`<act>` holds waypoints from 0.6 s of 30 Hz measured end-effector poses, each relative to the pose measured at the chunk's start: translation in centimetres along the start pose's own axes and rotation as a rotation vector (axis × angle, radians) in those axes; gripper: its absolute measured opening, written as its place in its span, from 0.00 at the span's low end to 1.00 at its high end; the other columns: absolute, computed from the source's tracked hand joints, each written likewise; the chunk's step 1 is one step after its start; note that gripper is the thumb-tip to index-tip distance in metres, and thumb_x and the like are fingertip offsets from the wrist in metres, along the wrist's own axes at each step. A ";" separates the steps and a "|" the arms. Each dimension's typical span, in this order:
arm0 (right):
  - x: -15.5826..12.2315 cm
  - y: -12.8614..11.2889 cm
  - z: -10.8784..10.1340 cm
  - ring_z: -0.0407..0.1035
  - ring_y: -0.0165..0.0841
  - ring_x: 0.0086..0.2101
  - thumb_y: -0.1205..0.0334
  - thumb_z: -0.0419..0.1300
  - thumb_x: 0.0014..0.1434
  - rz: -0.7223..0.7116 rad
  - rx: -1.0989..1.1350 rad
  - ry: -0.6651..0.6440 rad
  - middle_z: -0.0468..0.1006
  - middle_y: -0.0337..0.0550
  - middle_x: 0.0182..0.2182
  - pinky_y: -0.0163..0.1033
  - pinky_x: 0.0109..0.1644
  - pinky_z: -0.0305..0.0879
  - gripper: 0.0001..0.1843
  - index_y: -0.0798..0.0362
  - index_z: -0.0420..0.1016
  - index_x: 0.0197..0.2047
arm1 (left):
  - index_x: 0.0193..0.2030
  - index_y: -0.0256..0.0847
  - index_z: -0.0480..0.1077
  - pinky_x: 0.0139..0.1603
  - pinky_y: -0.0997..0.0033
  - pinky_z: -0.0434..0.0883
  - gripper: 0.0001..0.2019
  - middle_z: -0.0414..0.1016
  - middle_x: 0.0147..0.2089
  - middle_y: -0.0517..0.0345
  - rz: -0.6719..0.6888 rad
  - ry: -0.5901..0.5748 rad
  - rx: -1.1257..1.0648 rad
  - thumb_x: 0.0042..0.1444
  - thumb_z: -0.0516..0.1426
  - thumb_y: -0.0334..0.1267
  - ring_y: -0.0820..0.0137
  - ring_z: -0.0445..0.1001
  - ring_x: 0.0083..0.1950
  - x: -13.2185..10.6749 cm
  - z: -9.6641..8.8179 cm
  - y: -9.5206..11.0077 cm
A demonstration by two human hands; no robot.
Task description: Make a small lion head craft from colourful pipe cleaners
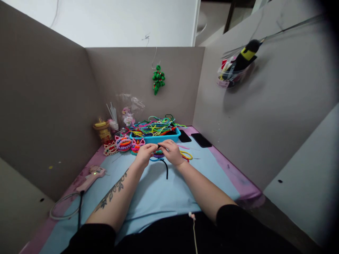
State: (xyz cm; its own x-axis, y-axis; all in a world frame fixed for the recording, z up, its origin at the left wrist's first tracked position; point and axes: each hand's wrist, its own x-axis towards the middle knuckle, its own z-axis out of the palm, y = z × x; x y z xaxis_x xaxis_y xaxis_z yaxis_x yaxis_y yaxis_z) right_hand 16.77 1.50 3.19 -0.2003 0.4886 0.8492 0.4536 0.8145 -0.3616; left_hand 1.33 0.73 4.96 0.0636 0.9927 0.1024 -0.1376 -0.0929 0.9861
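Observation:
Both hands meet over the light blue mat (159,190), in front of a blue tray. My left hand (144,152) and my right hand (172,151) are closed on a small colourful pipe-cleaner piece (158,153), purple and pink, with a blue loop under it. A black pipe cleaner (166,168) hangs from the piece toward me. Yellow and red pipe cleaners (186,155) lie just right of my right hand. Finished pipe-cleaner figures with pink ears (124,143) sit just left of my left hand.
The blue tray (169,137) holds several loose coloured pipe cleaners. Two black phones (201,140) lie to its right. A pink glue gun (91,178) with a cable rests at the left. Grey partition walls surround the desk; a green ornament (158,79) hangs on the back wall.

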 end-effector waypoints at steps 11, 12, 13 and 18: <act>-0.4 -0.3 0.3 0.68 0.34 0.37 0.64 0.55 0.58 -0.034 -0.068 0.065 0.76 0.45 0.34 0.43 0.44 0.65 0.12 0.48 0.76 0.45 | 0.27 0.36 0.72 0.21 0.79 0.53 0.14 0.68 0.23 0.60 -0.024 0.095 -0.093 0.35 0.64 0.43 0.78 0.62 0.24 0.0 0.1 0.3; -0.4 -0.3 0.4 0.68 0.34 0.37 0.64 0.55 0.59 -0.029 -0.072 0.054 0.76 0.45 0.34 0.43 0.44 0.65 0.13 0.48 0.76 0.46 | 0.28 0.36 0.72 0.21 0.79 0.53 0.14 0.69 0.23 0.60 -0.018 0.104 -0.087 0.35 0.64 0.44 0.78 0.62 0.24 0.0 0.1 0.2; -0.4 -0.3 0.5 0.68 0.34 0.37 0.64 0.55 0.59 -0.023 -0.075 0.044 0.76 0.44 0.34 0.44 0.45 0.64 0.13 0.48 0.76 0.46 | 0.28 0.36 0.72 0.22 0.78 0.54 0.15 0.69 0.23 0.60 -0.011 0.111 -0.078 0.35 0.64 0.44 0.77 0.63 0.24 0.1 0.1 0.2; -0.3 -0.3 0.4 0.68 0.35 0.37 0.64 0.56 0.58 -0.005 -0.070 0.036 0.76 0.44 0.33 0.44 0.45 0.65 0.12 0.48 0.77 0.44 | 0.28 0.36 0.73 0.22 0.78 0.55 0.15 0.69 0.22 0.61 -0.009 0.123 -0.039 0.35 0.64 0.44 0.77 0.63 0.24 0.1 0.1 0.1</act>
State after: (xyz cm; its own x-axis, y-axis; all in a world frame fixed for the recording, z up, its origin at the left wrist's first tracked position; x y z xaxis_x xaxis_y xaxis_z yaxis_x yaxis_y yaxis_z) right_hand 16.35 1.22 2.92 -0.1717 0.4717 0.8649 0.5126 0.7925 -0.3305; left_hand 1.38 0.80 5.03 -0.0560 0.9956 0.0748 -0.1760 -0.0836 0.9808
